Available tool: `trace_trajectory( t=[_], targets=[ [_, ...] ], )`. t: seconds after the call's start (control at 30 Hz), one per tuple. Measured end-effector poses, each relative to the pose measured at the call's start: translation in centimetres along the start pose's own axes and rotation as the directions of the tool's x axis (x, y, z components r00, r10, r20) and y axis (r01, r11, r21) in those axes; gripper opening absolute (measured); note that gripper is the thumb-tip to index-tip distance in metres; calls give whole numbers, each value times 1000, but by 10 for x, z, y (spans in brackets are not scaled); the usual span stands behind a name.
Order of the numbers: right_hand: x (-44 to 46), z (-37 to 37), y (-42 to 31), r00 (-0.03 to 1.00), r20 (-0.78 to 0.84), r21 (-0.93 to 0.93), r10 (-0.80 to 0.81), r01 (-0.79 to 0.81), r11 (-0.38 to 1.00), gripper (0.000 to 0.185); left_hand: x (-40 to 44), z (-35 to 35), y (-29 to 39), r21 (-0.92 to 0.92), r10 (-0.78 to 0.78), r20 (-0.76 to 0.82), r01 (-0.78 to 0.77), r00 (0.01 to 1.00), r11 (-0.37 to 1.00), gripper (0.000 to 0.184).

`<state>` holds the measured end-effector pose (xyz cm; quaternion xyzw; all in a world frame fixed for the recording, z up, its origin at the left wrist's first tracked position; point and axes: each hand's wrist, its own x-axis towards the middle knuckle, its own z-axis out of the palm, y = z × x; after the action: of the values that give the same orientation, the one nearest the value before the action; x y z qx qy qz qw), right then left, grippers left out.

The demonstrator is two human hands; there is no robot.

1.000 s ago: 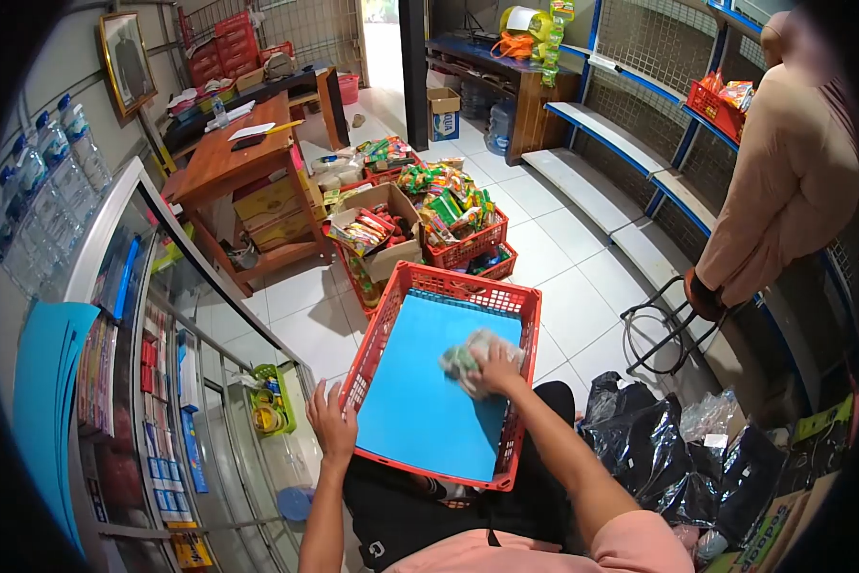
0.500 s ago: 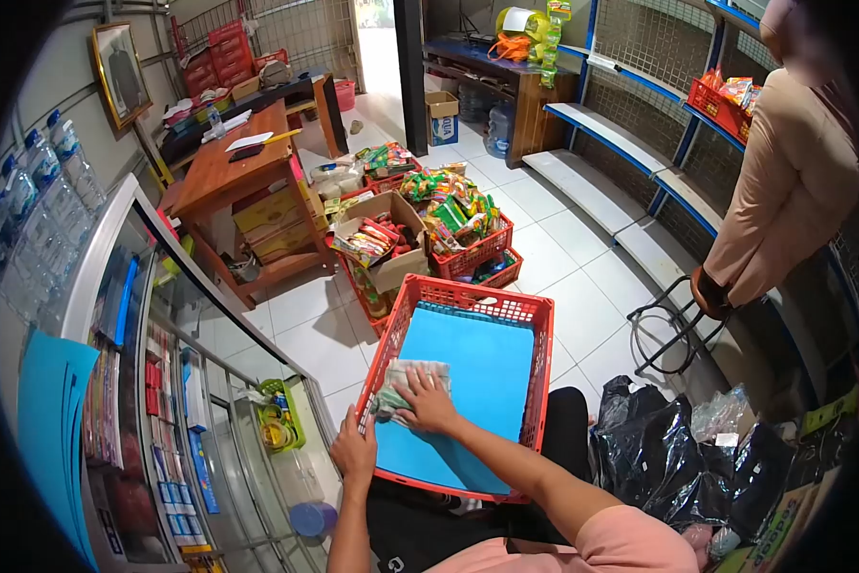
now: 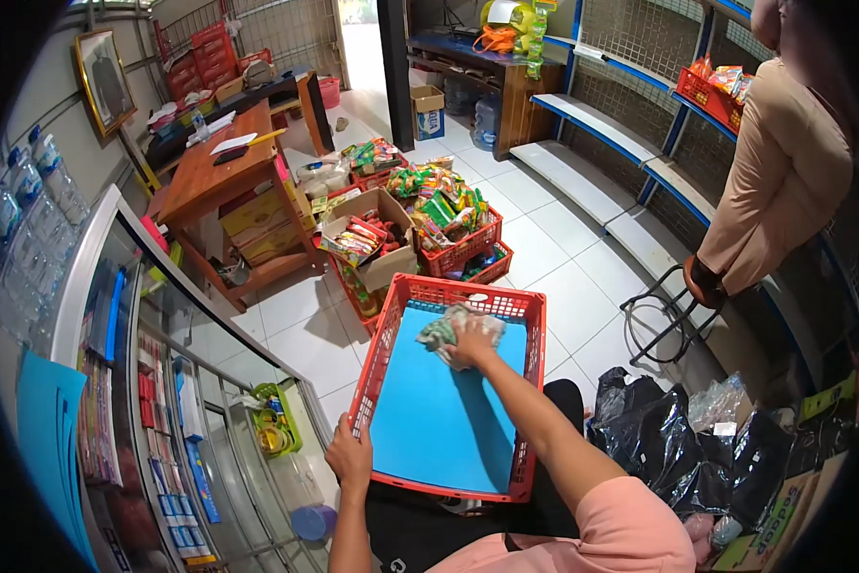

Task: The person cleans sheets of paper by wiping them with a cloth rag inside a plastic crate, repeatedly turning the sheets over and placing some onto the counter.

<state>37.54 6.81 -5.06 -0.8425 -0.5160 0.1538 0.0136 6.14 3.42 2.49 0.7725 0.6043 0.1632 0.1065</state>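
Observation:
A red plastic crate (image 3: 535,382) with latticed walls rests on my lap, tilted toward me. Its bottom is lined with a flat blue sheet (image 3: 439,411). My left hand (image 3: 350,453) grips the crate's left wall near the front corner, fingers wrapped over it. Inside, toward the far end, my right hand (image 3: 472,344) presses a crumpled, patterned grey-green cloth (image 3: 439,330) against the sheet. Part of the cloth is hidden under the palm and fingers.
Crates of packaged snacks (image 3: 449,220) and a cardboard box (image 3: 387,267) stand ahead on the tiles. A glass display case (image 3: 200,382) is at left, black plastic bags (image 3: 654,439) at right. Another person (image 3: 783,162) stands by the shelves, beside a stool (image 3: 673,306).
My right hand has slid the cloth from the crate's left side to its far end. My left hand still holds the left wall. The view has shifted slightly.

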Motion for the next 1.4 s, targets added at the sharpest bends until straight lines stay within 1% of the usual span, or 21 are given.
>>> trace_trajectory(
  t=[0.07,0.17,0.3,0.4,0.43,0.5,0.53,0.6,0.63,0.67,0.73,0.77,0.8,0.9,1.03,1.07,1.13,1.17,1.23,1.33,1.4],
  targets=[
    [-18,0,21,985,-22,-27,172,-173,985,71,-2,2,0,8,-5,13,5,1000,1000,38],
    [-40,3,44,978,-29,52,207,-205,977,72,-3,5,-4,48,33,-10,-32,999,998,38],
    [-89,44,40,992,-129,-101,12,-26,995,75,-2,9,-5,70,61,-34,-59,998,996,37],
    [-149,69,10,949,-167,-195,-269,236,952,74,-1,7,-5,48,62,-17,-61,998,997,35],
    [-171,65,-8,944,-50,-225,-327,308,925,72,-1,5,-5,54,54,-17,-54,998,997,35],
    [-184,65,-33,920,72,-240,-385,391,889,71,0,1,-5,3,38,36,-38,999,999,35],
    [-183,65,-40,849,81,-234,-523,526,818,71,0,-2,-5,-23,31,62,-30,998,999,35],
    [-168,44,-55,746,137,-172,-651,666,726,69,1,-5,-7,-42,21,89,-18,996,999,36],
    [-154,23,-62,732,186,-116,-656,679,725,67,3,-4,-10,-87,17,108,-8,994,996,37],
    [-127,47,-60,791,-11,-82,-611,608,789,65,4,-2,-13,-133,11,127,6,992,991,39],
    [-81,55,-63,903,-186,-8,-387,392,920,64,5,2,-21,-224,-1,156,36,988,974,42],
    [-64,52,-64,923,-244,18,-298,311,950,64,5,4,-24,-219,-8,150,41,989,975,42],
    [-53,49,-67,932,-300,50,-204,229,972,63,6,7,-26,-325,-12,119,50,993,944,43],
    [-49,54,-81,917,-354,8,-182,198,980,63,6,11,-30,-618,-30,39,48,999,784,47],
    [-98,69,-104,826,-271,-89,-495,491,867,60,7,9,-26,-626,-69,75,101,995,774,47],
    [-119,65,-108,789,-219,-100,-574,567,818,59,5,8,-26,-624,-83,90,121,993,772,47],
    [-149,70,-107,669,-238,-61,-705,714,698,59,1,3,-24,-597,-85,108,133,990,791,47],
    [-162,66,-104,674,-236,-61,-700,709,703,59,1,-1,-22,-571,-87,118,139,989,809,47],
    [-181,57,-91,549,-91,-17,-831,834,552,59,2,-2,-16,-518,-90,135,148,987,842,48],
    [-185,55,-57,483,-101,-7,-870,874,486,56,0,-1,-13,-512,-93,128,147,987,846,44],
    [-195,36,-35,480,126,-98,-868,877,470,55,0,-2,-14,-503,-97,113,142,989,852,41]
  ],
)
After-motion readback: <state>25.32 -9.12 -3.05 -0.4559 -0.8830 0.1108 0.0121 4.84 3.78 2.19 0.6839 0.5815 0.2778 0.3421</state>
